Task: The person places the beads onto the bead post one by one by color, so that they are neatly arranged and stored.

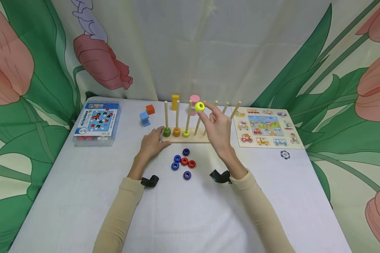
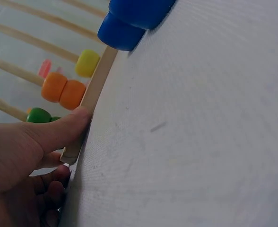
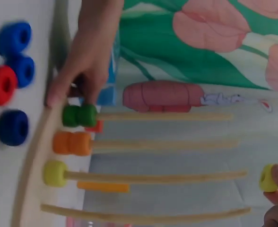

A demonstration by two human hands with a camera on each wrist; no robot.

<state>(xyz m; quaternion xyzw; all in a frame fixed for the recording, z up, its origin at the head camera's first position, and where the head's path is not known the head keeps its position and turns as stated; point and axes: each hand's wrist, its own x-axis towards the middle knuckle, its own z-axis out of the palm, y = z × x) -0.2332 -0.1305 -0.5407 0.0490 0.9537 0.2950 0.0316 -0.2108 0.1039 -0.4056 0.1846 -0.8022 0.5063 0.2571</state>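
My left hand [image 1: 151,143] grips the left end of a wooden peg stand [image 1: 190,138], its thumb along the front edge. Between thumb and fingertip, my right hand [image 1: 219,130] pinches a yellow bead [image 1: 199,106] with a hole, raised to about the height of the peg tops. On the stand, green beads [image 3: 79,116] fill the bottom of the first peg and orange beads [image 3: 72,143] the second. A single yellow bead [image 3: 55,173] sits at the foot of the third peg. The fourth peg [image 3: 146,216] is bare; my right hand partly hides the pegs further right.
In front of the stand lie loose blue [image 1: 175,166], red [image 1: 191,164] and purple [image 1: 187,175] beads. Blue [image 1: 144,118], orange [image 1: 150,109] and yellow [image 1: 175,102] blocks stand behind it. A plastic box [image 1: 96,121] is at left, a picture puzzle board [image 1: 266,141] and a chip [image 1: 285,155] at right.
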